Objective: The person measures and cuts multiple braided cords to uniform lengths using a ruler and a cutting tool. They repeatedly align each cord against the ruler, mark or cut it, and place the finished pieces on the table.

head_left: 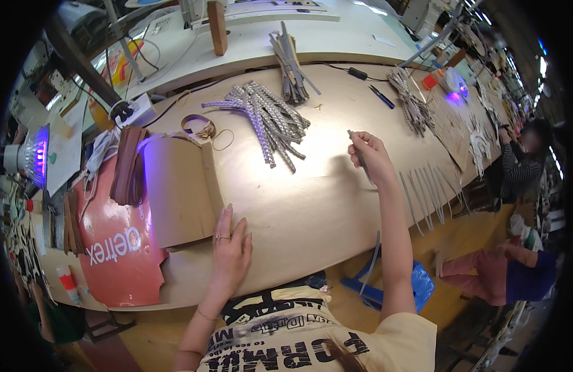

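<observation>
My right hand (372,159) is raised over the right-middle of the table, pinching a thin grey strip (365,168). My left hand (230,255) lies flat near the table's front edge, fingers apart, its fingertips beside the corner of a brown cardboard piece (181,195). Beyond both hands lies a loose pile of silvery, scale-patterned strips (261,118). Behind that pile is a bundle of plain grey strips (290,69). To the right of my right forearm, several separate grey strips (426,198) hang side by side over the front edge.
Left are a red printed sheet (112,248), brown strips (127,166), a tape roll (198,126) and a glowing purple lamp (33,158). A dark pen (381,97) and another strip bundle (411,102) lie back right. Below stands a blue stool (420,285); a co-worker (522,161) sits right.
</observation>
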`<act>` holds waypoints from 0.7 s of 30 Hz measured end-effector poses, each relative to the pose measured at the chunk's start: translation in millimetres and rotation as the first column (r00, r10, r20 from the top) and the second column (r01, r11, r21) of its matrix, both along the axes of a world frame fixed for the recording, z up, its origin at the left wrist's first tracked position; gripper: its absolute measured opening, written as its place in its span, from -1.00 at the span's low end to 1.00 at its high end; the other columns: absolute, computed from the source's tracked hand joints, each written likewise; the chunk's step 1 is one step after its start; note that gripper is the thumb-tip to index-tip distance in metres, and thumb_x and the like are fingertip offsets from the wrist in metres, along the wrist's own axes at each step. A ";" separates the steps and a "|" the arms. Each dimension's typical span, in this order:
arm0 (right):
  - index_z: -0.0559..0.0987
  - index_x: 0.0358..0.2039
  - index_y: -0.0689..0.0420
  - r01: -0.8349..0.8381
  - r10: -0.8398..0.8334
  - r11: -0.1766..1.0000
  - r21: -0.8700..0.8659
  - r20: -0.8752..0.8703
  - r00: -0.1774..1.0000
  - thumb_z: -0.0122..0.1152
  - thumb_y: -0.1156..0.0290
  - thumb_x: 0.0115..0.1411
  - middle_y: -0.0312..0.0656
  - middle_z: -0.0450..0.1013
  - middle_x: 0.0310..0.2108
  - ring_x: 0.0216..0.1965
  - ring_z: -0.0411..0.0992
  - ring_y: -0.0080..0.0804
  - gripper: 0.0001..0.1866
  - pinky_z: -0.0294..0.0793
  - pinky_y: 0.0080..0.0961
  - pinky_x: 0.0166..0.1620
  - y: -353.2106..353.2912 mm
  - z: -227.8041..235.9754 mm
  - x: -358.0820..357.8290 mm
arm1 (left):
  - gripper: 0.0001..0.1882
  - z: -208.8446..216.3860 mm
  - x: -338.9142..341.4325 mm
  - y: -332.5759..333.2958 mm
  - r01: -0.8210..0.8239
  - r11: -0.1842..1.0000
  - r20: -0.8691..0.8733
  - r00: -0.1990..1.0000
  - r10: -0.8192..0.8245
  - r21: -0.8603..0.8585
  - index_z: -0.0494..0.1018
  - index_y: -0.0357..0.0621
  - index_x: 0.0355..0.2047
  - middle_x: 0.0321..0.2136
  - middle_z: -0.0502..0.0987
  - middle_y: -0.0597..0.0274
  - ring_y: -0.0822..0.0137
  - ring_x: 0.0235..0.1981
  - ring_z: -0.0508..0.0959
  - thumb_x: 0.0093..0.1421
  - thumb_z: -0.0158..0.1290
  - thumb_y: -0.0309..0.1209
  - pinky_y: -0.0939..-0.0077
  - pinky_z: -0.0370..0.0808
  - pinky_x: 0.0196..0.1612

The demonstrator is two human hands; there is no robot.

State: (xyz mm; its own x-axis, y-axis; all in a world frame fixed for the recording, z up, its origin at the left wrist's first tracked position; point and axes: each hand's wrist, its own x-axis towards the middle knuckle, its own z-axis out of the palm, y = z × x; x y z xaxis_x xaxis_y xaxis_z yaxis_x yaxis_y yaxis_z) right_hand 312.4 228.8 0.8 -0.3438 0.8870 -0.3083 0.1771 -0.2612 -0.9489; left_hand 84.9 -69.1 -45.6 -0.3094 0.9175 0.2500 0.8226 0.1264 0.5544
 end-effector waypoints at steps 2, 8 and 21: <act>0.46 -0.23 0.07 -0.036 0.028 0.994 -0.099 -0.086 0.996 0.10 0.26 0.37 -0.40 0.39 -0.54 -0.64 0.22 -0.72 -0.84 0.20 -0.73 -0.55 -8.0 14.3 -4.5 | -0.69 -1.5 -1.3 -5.2 -0.003 1.000 -0.016 1.000 0.003 0.001 0.50 -0.31 -0.08 0.23 0.28 -0.14 -0.11 0.29 0.25 0.16 0.15 -0.52 0.10 0.23 0.30; 0.49 -0.24 0.12 -0.121 0.124 0.991 0.057 -0.036 0.992 0.10 0.27 0.37 -0.36 0.40 -0.55 -0.61 0.21 -0.74 -0.82 0.19 -0.73 -0.54 -38.3 42.2 -41.0 | -0.67 15.4 -17.7 -13.7 0.241 0.965 0.094 0.968 -0.232 -0.101 0.49 -0.21 -0.01 0.21 0.34 -0.01 -0.02 0.26 0.31 0.21 0.12 -0.43 0.06 0.21 0.32; 0.25 0.18 0.22 -0.455 0.438 0.881 -0.132 -0.139 0.888 -0.03 0.38 0.43 -0.32 0.42 -0.55 -0.60 0.27 -0.72 -0.62 0.27 -0.75 -0.50 -156.4 21.0 -98.4 | -0.73 27.0 -0.4 31.9 0.014 0.999 0.999 0.010 0.036 -0.036 0.51 -0.31 -0.06 -0.30 0.58 0.34 0.58 -0.30 0.49 0.36 0.05 -0.35 0.65 0.43 -0.24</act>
State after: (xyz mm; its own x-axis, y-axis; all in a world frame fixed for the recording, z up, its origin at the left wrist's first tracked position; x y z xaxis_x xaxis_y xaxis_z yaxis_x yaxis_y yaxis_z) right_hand 214.0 72.4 21.9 -0.7288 0.5749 -0.3718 0.2148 -0.3237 -0.9215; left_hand 84.5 -37.2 -18.6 -0.2404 0.9091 -0.3402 -0.5446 0.1637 0.8225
